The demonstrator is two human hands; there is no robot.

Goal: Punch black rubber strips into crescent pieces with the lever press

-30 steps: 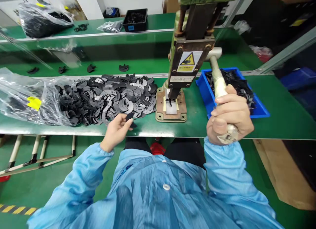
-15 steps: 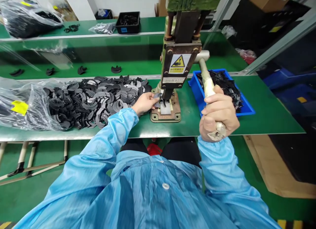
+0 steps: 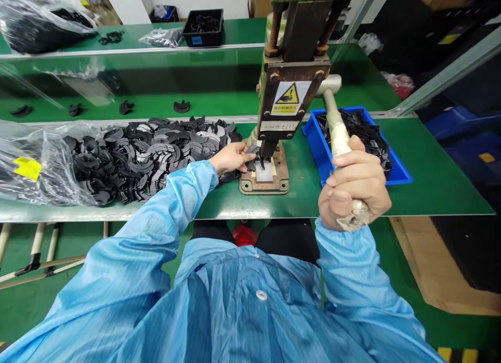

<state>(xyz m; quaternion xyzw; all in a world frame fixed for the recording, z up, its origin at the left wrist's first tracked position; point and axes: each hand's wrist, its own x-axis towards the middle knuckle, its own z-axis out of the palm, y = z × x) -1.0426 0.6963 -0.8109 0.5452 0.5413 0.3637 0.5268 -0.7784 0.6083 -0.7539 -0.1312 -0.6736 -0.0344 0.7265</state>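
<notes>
My left hand (image 3: pixel 231 158) pinches a dark curved piece (image 3: pixel 252 157) at the left side of the press base (image 3: pixel 282 184), beside the lowered black ram (image 3: pixel 268 148). A pale plate (image 3: pixel 264 171) lies on the base in front of the ram. Wrapped round the taped lever handle (image 3: pixel 337 125) of the press, my right hand (image 3: pixel 354 185) is closed, in front of the blue bin. Many loose dark curved pieces (image 3: pixel 156 149) are heaped left of my left hand.
The blue bin (image 3: pixel 405 176) right of the press holds black parts. A clear plastic bag (image 3: pixel 43 170) lies at the left. Curved pieces sit in a row behind the heap. A black box (image 3: pixel 203 39) stands on the back shelf.
The view has shifted slightly. My left hand still holds the curved piece by the press, and my right hand is still on the lever, a little further right in view.
</notes>
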